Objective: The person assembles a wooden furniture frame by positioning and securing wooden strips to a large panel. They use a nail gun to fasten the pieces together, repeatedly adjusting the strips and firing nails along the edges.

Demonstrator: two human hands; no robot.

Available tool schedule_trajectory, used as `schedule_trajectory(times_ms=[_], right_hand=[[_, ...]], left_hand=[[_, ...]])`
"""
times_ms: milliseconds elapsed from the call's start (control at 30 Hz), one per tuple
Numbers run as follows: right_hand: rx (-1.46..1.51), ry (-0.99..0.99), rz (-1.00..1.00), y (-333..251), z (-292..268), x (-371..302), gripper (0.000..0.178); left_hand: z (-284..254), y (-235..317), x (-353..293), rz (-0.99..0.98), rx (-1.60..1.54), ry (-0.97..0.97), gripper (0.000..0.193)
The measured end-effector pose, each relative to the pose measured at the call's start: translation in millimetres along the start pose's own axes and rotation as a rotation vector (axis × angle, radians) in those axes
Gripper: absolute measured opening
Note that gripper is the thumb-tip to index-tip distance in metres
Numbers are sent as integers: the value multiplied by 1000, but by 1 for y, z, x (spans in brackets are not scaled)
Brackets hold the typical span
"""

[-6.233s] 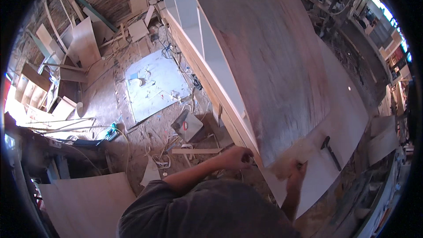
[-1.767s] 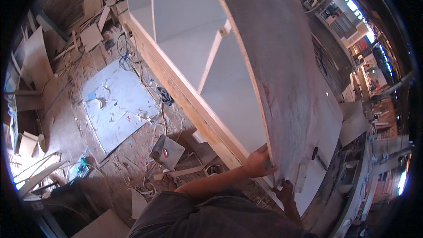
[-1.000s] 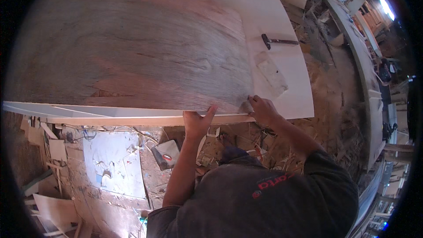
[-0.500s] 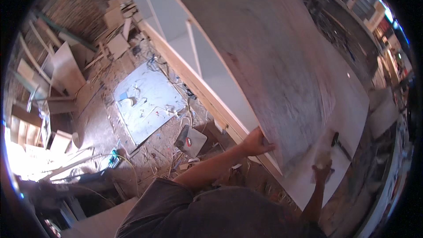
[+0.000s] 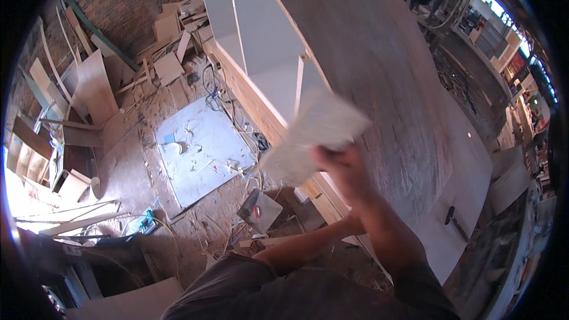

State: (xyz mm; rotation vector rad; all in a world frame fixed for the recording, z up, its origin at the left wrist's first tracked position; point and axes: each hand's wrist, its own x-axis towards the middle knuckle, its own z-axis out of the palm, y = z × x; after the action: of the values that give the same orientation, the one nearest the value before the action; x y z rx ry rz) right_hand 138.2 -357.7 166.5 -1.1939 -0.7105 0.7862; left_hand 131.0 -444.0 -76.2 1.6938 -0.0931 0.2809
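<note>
Pale and blurred, a sheet of sandpaper [image 5: 314, 136] was pinched in the right hand [image 5: 344, 169], fingers closed on its near right edge, raised above the near left edge of the big plywood panel [image 5: 385, 71]. Behind that arm the left hand [image 5: 354, 224] lay at the panel's near edge; whether its fingers were curled or spread I could not tell. A white cabinet [image 5: 261, 53] stood under the panel, to its left. On the dusty floor further left lay a white board [image 5: 198, 154]. A dark hammer [image 5: 456, 222] rested on the panel, near right.
</note>
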Motion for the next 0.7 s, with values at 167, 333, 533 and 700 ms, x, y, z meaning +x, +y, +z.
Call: schedule_trajectory(times_ms=[167, 333, 533, 700], right_hand=[[99, -31, 127, 66, 43, 88, 32], [63, -183, 200, 43, 45, 61, 34], [15, -91, 186, -17, -6, -34, 34], [-107, 70, 33, -38, -74, -102, 47]], left_hand=[[18, 5, -10, 17, -30, -56, 80], [5, -7, -13, 2, -19, -17, 78], [4, -8, 4, 23, -53, -24, 76], [-6, 9, 17, 47, -171, -35, 74]])
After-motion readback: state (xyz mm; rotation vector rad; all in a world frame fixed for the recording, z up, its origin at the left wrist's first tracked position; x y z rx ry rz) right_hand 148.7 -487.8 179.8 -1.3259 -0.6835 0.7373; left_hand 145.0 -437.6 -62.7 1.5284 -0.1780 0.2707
